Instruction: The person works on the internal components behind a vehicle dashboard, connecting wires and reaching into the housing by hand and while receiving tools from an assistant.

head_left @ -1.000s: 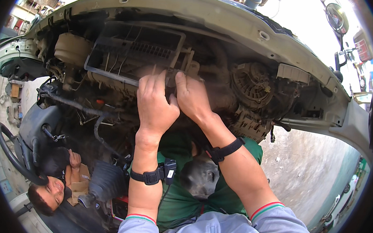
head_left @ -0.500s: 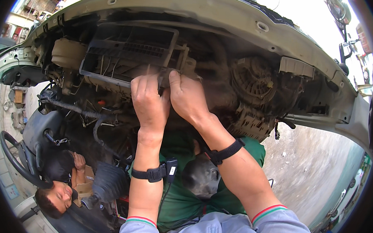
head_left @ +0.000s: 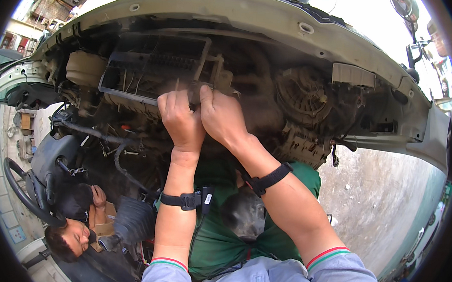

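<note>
Side by side, both my hands work at the lower right corner of a dark rectangular housing (head_left: 154, 68) under the stripped dashboard area. My left hand (head_left: 178, 119) has its fingers curled closed at the housing's lower edge. Against it, my right hand (head_left: 221, 115) is closed too, thumb pointing up. What the fingertips pinch is hidden behind the hands. A tan bracket (head_left: 218, 75) stands just beyond my right thumb. Black straps go round both forearms, and the left one carries a small black box (head_left: 207, 199).
A round blower fan (head_left: 307, 97) sits to the right. Wiring harness (head_left: 91, 130) runs at left above the steering wheel (head_left: 17, 181). Another person (head_left: 72, 237) lies low at left near a rubber gear boot (head_left: 134, 219). The pale body crossbar (head_left: 217, 10) arches over the top.
The view has shifted slightly. Both hands stay closed at the same housing corner, with my right hand tilted a little more toward the left one.
</note>
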A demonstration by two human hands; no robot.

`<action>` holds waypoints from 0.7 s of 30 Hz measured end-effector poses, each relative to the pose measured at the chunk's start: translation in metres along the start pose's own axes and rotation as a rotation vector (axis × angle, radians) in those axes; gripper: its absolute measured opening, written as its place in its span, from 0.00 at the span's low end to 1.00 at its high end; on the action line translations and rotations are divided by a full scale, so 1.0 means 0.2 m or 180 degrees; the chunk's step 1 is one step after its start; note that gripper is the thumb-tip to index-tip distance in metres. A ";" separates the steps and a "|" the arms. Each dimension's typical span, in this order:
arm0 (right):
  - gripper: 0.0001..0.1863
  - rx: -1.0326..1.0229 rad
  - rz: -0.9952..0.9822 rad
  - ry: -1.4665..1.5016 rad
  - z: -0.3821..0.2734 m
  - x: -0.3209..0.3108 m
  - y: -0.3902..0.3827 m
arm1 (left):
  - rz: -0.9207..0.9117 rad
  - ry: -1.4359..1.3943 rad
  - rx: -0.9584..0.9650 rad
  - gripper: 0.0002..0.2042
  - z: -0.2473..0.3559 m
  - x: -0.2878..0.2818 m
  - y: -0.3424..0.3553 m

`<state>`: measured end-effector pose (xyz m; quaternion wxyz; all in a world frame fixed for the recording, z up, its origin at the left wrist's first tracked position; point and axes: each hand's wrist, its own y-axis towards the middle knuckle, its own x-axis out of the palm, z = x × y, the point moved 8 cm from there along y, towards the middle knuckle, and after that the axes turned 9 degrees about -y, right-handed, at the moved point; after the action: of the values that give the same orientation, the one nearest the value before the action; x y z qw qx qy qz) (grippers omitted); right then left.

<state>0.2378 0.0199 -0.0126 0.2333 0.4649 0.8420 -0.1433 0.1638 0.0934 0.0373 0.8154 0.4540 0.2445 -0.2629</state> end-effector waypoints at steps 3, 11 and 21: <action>0.26 0.0079 -0.0055 -0.0007 0.00 0.00 -0.02 | -0.0007 -0.0029 0.0041 0.08 0.00 0.00 -0.01; 0.21 0.0230 -0.0410 0.0152 -0.03 -0.03 -0.10 | -0.0151 -0.0156 0.0036 0.11 0.01 0.00 -0.01; 0.22 0.0779 -0.0133 0.0489 0.01 -0.04 -0.20 | -0.0141 -0.0060 0.0020 0.14 -0.02 0.00 -0.01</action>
<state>0.2085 -0.0076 -0.0083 0.1067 0.4818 0.8431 -0.2137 0.1622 0.0963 0.0334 0.8103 0.4486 0.2460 -0.2859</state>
